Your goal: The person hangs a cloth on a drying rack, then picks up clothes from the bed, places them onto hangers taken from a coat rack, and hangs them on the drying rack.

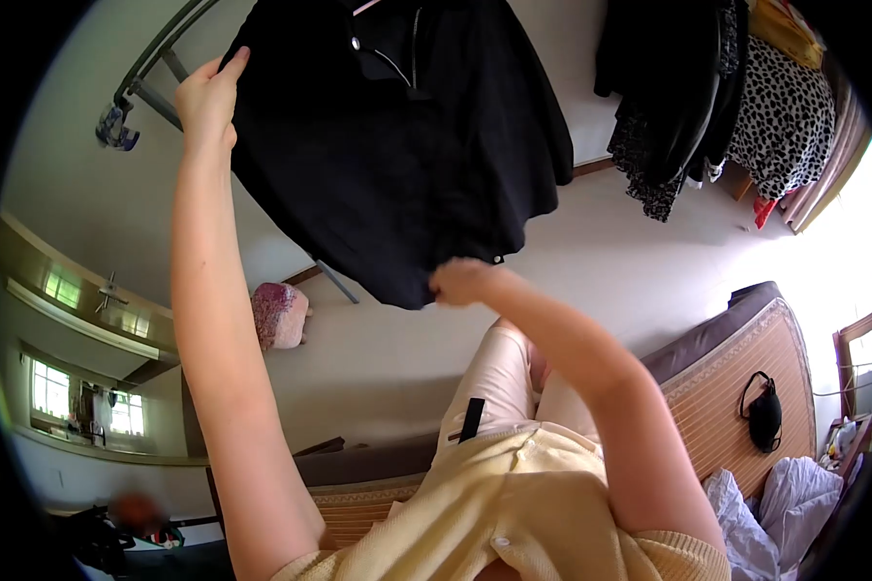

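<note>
A black garment [358, 155] with a zip and snap buttons hangs spread out in front of me, with a bit of pink showing at its neck. My left hand [210, 97] is closed on its upper left edge, thumb pointing up. Lower down, my right hand [467, 282] pinches the bottom hem near a small snap button; its fingers are slightly blurred. Behind the garment runs a grey metal rack bar [155, 102], partly hidden by the cloth.
Dark and patterned clothes [780, 116] hang at the upper right. A pink stool [281, 315] stands on the floor behind. To the right, a bed with a woven mat [722, 387] holds a black mask [764, 416] and white cloth [794, 504]. A mirror [87, 387] is at left.
</note>
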Motion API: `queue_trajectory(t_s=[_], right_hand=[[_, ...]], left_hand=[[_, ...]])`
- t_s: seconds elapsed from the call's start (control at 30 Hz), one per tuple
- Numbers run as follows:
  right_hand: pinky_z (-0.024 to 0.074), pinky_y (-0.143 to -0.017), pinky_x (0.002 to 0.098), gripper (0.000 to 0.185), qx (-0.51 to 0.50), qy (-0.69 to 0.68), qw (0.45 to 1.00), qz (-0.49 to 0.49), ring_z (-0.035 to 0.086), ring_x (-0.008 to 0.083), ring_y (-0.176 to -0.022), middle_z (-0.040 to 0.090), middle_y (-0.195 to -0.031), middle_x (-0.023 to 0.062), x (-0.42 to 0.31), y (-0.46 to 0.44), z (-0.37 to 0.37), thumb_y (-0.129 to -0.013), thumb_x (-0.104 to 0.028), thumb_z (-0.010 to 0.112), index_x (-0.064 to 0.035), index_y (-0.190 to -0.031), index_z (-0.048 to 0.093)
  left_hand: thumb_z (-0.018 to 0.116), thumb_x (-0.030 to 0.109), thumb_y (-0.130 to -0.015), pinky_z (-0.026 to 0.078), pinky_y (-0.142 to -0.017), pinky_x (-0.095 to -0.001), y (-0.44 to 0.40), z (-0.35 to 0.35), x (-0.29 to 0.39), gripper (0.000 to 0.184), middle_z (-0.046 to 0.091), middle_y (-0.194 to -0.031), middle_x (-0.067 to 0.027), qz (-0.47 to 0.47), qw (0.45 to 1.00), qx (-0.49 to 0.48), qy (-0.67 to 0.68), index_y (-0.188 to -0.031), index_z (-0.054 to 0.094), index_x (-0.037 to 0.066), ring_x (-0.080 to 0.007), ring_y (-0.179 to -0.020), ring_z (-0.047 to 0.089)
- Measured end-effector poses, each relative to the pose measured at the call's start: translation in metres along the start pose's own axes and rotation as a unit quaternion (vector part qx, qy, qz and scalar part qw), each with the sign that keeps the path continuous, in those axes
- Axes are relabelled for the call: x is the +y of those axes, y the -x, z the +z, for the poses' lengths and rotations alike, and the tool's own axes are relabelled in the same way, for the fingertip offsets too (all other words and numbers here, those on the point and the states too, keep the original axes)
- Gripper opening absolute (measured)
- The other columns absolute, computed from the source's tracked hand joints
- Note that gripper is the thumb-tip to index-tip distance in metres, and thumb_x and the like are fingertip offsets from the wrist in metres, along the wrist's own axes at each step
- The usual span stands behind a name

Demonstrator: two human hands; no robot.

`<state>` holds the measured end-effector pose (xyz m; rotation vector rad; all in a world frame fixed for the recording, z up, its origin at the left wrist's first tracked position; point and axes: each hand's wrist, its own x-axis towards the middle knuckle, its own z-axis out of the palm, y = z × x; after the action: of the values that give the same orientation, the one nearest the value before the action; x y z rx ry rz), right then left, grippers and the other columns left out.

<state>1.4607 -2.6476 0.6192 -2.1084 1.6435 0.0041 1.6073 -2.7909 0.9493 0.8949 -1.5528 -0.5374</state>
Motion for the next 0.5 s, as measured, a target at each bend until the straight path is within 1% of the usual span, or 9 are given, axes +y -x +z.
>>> queue_trajectory(t_s=[0.03, 0.07, 0.17, 0.27, 0.33, 0.37, 0.4, 0.43, 0.5], right_hand=[[0.0494, -0.091, 0.0431, 0.041, 0.071, -0.034, 0.996, 0.035, 0.062, 0.0338, -0.105, 0.063, -0.119, 0.015, -0.01, 0.016, -0.033, -0.084, -0.023, 0.062, -0.0093, -0.123, 0.059], [0.0496, -0.091, 0.0429, 0.045, 0.206, -0.072, 0.976, -0.002, 0.06, 0.0352, -0.108, 0.06, -0.123, 0.0156, -0.014, 0.021, -0.053, -0.083, -0.016, 0.063, -0.0094, -0.127, 0.055], [0.0438, -0.097, 0.0437, 0.069, 0.536, -0.022, 0.831, -0.148, 0.046, 0.0348, -0.125, 0.038, -0.143, 0.0203, -0.042, 0.03, -0.115, -0.078, -0.004, 0.066, -0.0055, -0.14, 0.036], [0.0345, -0.103, 0.046, 0.063, 0.711, 0.01, 0.692, -0.124, 0.043, 0.0329, -0.124, 0.041, -0.139, 0.0166, -0.079, 0.034, -0.165, -0.075, -0.005, 0.064, -0.0044, -0.135, 0.043], [0.0358, -0.103, 0.0471, 0.062, 0.712, 0.112, 0.689, -0.078, 0.046, 0.0334, -0.122, 0.043, -0.137, 0.0162, -0.086, 0.03, -0.153, -0.078, -0.009, 0.063, -0.0074, -0.137, 0.041], [0.0349, -0.105, 0.0487, 0.064, 0.633, 0.097, 0.761, -0.107, 0.046, 0.03, -0.123, 0.046, -0.137, 0.0118, -0.069, -0.004, -0.104, -0.077, -0.011, 0.063, -0.0116, -0.138, 0.043], [0.0332, -0.108, 0.0475, 0.066, 0.343, 0.167, 0.924, -0.009, 0.044, 0.028, -0.128, 0.045, -0.14, 0.0101, -0.036, -0.049, -0.037, -0.078, -0.016, 0.063, -0.0141, -0.14, 0.043], [0.0343, -0.107, 0.0469, 0.065, 0.336, 0.154, 0.929, 0.013, 0.044, 0.0279, -0.129, 0.046, -0.14, 0.0102, -0.018, -0.056, -0.029, -0.078, -0.015, 0.064, -0.0139, -0.14, 0.043], [0.0365, -0.106, 0.0456, 0.065, 0.312, 0.138, 0.939, 0.049, 0.044, 0.0277, -0.13, 0.047, -0.14, 0.0105, 0.023, -0.056, -0.02, -0.077, -0.015, 0.065, -0.0134, -0.139, 0.045]], left_hand=[[0.077, 0.024, -0.081, 0.04, -0.094, -0.0306, 0.001, -0.001, 0.0, 0.036, 0.062, -0.082, -0.0016, -0.005, 1.0, -0.003, 0.002, -0.104, 0.069, -0.003, -0.0097, -0.083, 0.052], [0.077, 0.024, -0.081, 0.04, -0.094, -0.0309, 0.001, -0.002, 0.0, 0.036, 0.061, -0.081, -0.0014, -0.002, 1.0, -0.01, 0.007, -0.105, 0.069, -0.003, -0.0097, -0.083, 0.052], [0.077, 0.024, -0.081, 0.039, -0.096, -0.0313, 0.003, -0.005, 0.002, 0.037, 0.061, -0.081, -0.0017, 0.007, 1.0, -0.025, 0.016, -0.106, 0.069, -0.003, -0.01, -0.084, 0.052], [0.076, 0.023, -0.082, 0.039, -0.097, -0.0306, 0.001, -0.006, 0.003, 0.036, 0.064, -0.085, -0.0034, 0.019, 0.999, -0.036, 0.015, -0.106, 0.069, -0.003, -0.0102, -0.086, 0.054], [0.076, 0.023, -0.082, 0.039, -0.096, -0.0298, 0.001, -0.008, 0.004, 0.037, 0.066, -0.089, -0.0047, 0.034, 0.998, -0.047, 0.032, -0.106, 0.069, -0.003, -0.0102, -0.088, 0.055], [0.077, 0.023, -0.081, 0.039, -0.096, -0.0297, 0.003, -0.01, 0.007, 0.038, 0.067, -0.091, -0.0058, 0.029, 0.998, -0.038, 0.03, -0.107, 0.068, -0.003, -0.0107, -0.089, 0.055], [0.077, 0.024, -0.081, 0.039, -0.096, -0.0296, 0.004, -0.009, 0.012, 0.04, 0.067, -0.094, -0.0069, 0.028, 0.999, -0.035, 0.03, -0.108, 0.068, -0.003, -0.0112, -0.091, 0.056], [0.078, 0.025, -0.08, 0.039, -0.098, -0.0308, -0.002, -0.014, 0.011, 0.046, 0.067, -0.102, -0.0098, 0.028, 0.996, -0.052, 0.062, -0.113, 0.066, -0.004, -0.0142, -0.1, 0.057], [0.079, 0.027, -0.079, 0.036, -0.103, -0.0339, -0.008, -0.022, 0.017, 0.055, 0.062, -0.119, -0.016, 0.045, 0.999, 0.001, -0.003, -0.118, 0.061, -0.006, -0.0207, -0.116, 0.054]])
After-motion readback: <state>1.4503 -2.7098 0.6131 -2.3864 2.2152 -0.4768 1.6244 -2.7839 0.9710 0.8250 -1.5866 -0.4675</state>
